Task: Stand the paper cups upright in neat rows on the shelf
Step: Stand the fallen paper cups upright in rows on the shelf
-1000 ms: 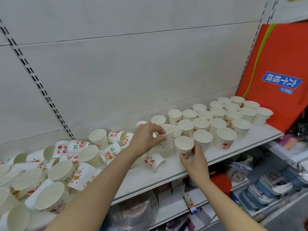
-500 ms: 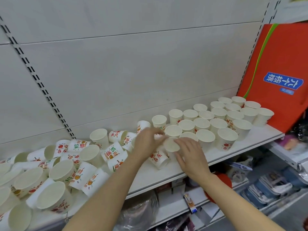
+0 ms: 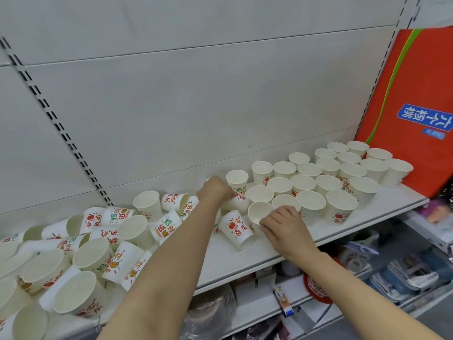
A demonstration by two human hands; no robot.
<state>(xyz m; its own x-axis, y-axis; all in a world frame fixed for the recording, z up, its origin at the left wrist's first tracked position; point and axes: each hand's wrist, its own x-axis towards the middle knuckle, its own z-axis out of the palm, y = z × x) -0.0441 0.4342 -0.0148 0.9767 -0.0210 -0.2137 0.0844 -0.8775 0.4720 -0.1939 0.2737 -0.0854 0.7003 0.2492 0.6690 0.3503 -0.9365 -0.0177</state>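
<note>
White paper cups with red and green print cover the white shelf (image 3: 326, 233). Several stand upright in rows (image 3: 328, 182) on the right half. A jumble of tipped cups (image 3: 81, 253) fills the left half. My right hand (image 3: 282, 229) grips an upright cup (image 3: 257, 212) at the left end of the front row. My left hand (image 3: 214, 192) reaches further back and closes on a tipped cup (image 3: 239, 201) in front of a standing cup (image 3: 236, 179). Another cup (image 3: 236, 229) lies on its side between my arms.
A red bag (image 3: 411, 114) with a blue label leans at the shelf's right end, close behind the rows. A grey back panel with slotted uprights (image 3: 58, 126) rises behind the shelf. Lower shelves (image 3: 397, 278) below hold packaged goods.
My right hand moved from the front cup to a cup further left and set it at the end of the front row. My left hand moved back to a tipped cup.
</note>
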